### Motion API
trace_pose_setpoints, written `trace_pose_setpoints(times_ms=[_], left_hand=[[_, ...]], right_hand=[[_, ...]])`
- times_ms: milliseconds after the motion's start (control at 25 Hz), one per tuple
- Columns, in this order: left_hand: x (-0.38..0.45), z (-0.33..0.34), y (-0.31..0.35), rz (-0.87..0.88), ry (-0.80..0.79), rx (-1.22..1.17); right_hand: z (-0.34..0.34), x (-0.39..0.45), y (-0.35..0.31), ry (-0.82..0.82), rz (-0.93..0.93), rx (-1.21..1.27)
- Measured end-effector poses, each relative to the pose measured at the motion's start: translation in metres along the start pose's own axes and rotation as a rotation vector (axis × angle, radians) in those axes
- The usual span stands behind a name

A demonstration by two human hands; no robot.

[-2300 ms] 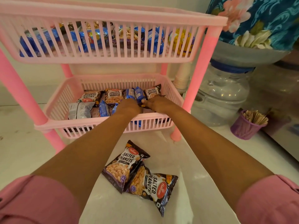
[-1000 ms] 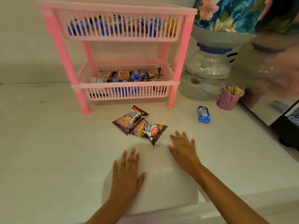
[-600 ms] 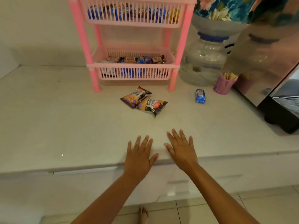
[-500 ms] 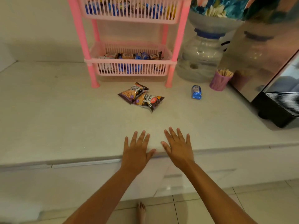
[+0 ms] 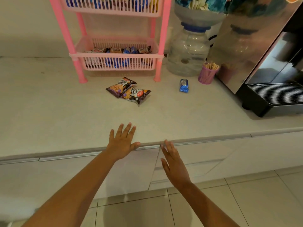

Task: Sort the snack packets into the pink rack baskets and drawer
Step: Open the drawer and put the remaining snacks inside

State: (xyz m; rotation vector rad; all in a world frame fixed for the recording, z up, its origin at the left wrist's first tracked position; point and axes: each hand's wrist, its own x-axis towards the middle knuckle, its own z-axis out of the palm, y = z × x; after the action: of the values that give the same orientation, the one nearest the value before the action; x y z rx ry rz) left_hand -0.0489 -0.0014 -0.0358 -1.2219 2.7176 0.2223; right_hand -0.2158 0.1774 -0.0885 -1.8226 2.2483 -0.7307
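Note:
The pink rack (image 5: 159,41) stands at the back of the white counter. Its lower basket (image 5: 118,55) holds several peanut and blue packets; the upper basket (image 5: 111,9) holds more. Two salted peanut packets (image 5: 128,92) lie overlapping on the counter in front of the rack. A blue packet (image 5: 184,85) lies to their right. My left hand (image 5: 122,140) rests flat and open at the counter's front edge. My right hand (image 5: 174,164) hangs open below the edge, in front of the white drawer fronts (image 5: 196,154).
A large water bottle (image 5: 188,51) and a purple cup of sticks (image 5: 207,74) stand right of the rack. A steel machine with a black drip tray (image 5: 272,95) fills the right side. Tiled floor (image 5: 229,202) lies below the cabinets.
I have backed away from the rack: both hands left the lower basket and came back to the counter's front edge. In the last half second my right hand dropped off the counter.

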Motion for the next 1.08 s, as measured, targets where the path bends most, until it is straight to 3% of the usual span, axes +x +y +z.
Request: trace_pose_setpoints(times_ms=[80,240,360,480,640,720,840,1000,1080], left_hand=[[0.003,-0.002,-0.003,-0.001,-0.031,-0.017],[0.005,0.001,-0.004,-0.017,-0.017,-0.028],[0.007,0.000,-0.007,-0.030,-0.013,-0.033],[0.009,0.004,-0.008,-0.034,-0.014,-0.038],[0.010,0.005,-0.011,-0.042,0.006,-0.054],[0.011,0.005,-0.011,-0.043,-0.005,-0.055],[0.011,0.006,-0.012,-0.053,0.001,-0.059],[0.011,0.008,-0.013,-0.051,0.013,-0.052],[0.010,0.008,-0.012,-0.054,0.020,-0.051]], right_hand=[[0.007,-0.020,0.016,0.002,0.151,0.160],[-0.018,0.017,0.031,0.286,0.884,1.238],[-0.042,0.041,0.042,0.392,1.071,1.674],[-0.053,0.040,0.046,0.418,1.127,1.666],[-0.072,0.045,0.060,0.483,1.009,1.919],[-0.079,0.047,0.069,0.432,1.006,1.948],[-0.082,0.041,0.073,0.271,1.034,1.808],[-0.090,0.015,0.072,0.209,0.988,1.615],[-0.097,-0.011,0.065,-0.013,0.953,1.309]])
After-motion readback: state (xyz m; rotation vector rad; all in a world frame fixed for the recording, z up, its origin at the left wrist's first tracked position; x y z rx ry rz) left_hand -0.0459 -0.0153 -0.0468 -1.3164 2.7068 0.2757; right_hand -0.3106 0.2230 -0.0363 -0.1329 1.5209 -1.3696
